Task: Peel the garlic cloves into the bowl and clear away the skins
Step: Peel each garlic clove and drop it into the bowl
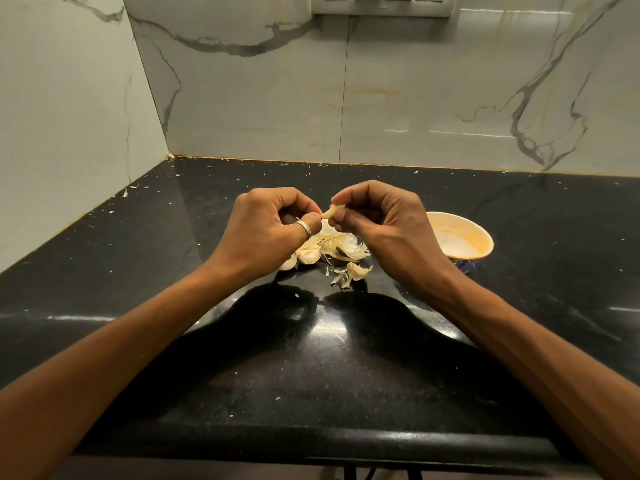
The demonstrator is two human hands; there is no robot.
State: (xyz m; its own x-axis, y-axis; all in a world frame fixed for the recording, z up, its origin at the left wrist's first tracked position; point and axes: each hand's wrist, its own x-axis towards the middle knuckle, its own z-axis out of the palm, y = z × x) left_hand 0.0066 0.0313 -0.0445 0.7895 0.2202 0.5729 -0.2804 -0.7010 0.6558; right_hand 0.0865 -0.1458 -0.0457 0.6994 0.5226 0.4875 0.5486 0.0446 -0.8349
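Two hands above the counter [138, 271]: R hand [381, 221] pinches the garlic clove [332, 212] w/ thumb + fingers, and L hand [273, 221] fingertips curl, nipping its tip. We see skins [344, 244] & unpeeled cloves [309, 255] below. The bowl [462, 233] sits right, partly hidden by R hand.

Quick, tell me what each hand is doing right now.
Left hand: closed, pinching the tip of the garlic clove.
Right hand: closed, gripping the same garlic clove.
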